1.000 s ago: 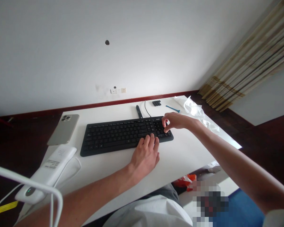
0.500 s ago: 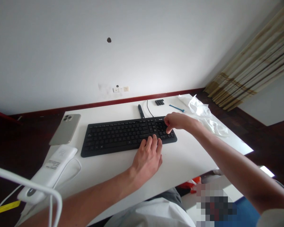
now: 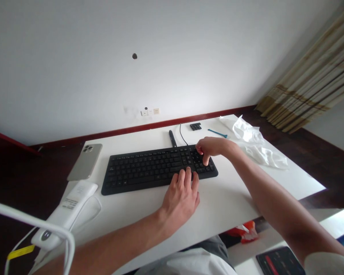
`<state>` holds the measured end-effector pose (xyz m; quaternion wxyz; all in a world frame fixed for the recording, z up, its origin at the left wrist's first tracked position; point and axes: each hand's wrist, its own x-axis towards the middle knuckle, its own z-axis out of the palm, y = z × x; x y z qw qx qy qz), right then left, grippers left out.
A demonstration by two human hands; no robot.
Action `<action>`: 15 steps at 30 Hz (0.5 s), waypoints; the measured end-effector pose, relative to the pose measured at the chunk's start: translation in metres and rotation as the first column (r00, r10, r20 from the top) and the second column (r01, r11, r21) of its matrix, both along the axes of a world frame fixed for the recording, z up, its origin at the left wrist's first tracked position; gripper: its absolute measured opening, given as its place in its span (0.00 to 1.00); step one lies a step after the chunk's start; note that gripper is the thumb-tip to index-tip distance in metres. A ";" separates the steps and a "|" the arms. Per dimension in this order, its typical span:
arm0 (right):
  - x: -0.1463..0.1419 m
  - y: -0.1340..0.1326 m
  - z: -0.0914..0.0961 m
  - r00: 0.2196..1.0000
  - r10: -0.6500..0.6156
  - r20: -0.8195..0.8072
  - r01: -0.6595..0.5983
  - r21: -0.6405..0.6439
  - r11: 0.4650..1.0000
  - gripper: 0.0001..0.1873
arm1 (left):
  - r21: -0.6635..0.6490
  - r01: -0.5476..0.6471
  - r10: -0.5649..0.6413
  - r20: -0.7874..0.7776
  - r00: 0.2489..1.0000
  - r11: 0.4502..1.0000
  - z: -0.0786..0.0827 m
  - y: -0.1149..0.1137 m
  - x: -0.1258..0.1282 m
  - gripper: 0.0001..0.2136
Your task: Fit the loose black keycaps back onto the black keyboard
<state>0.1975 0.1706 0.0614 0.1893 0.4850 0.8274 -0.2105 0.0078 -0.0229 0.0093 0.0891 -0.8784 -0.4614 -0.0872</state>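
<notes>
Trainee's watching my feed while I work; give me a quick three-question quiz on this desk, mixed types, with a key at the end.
1. Multiple choice: which hand is nearer the right end of the black keyboard?
A) left
B) right

2. True or false: the phone lies to the right of the keyboard.

3. Fill in the colour: the slim ____ tool lies just left of the crumpled plastic.

Key:
1. B; the right hand is over that end.
2. False; the phone lies to the left.
3. Blue.
</notes>
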 end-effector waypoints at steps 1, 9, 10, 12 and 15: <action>0.003 0.001 0.000 0.999 0.001 -0.032 -0.002 -0.012 1.000 0.20 | 0.000 -0.002 0.002 0.000 1.000 1.000 0.000 0.001 0.001 0.26; 0.028 0.009 -0.003 0.959 0.033 -0.283 -0.055 -0.068 0.996 0.27 | -0.051 0.005 -0.003 0.038 0.999 0.999 0.004 0.011 -0.001 0.24; 0.031 0.012 -0.005 0.937 0.016 -0.349 -0.042 -0.066 0.997 0.29 | -0.050 0.003 -0.001 0.035 0.999 0.999 0.004 0.011 -0.001 0.24; 0.039 0.021 -0.011 0.867 -0.056 -0.496 0.066 0.003 0.998 0.31 | -0.036 0.000 0.001 0.021 1.000 0.999 0.001 0.009 -0.001 0.24; 0.044 0.032 -0.025 0.736 -0.158 -0.658 0.408 0.245 0.879 0.29 | 0.020 -0.013 0.013 -0.013 1.000 1.000 -0.006 0.001 0.000 0.25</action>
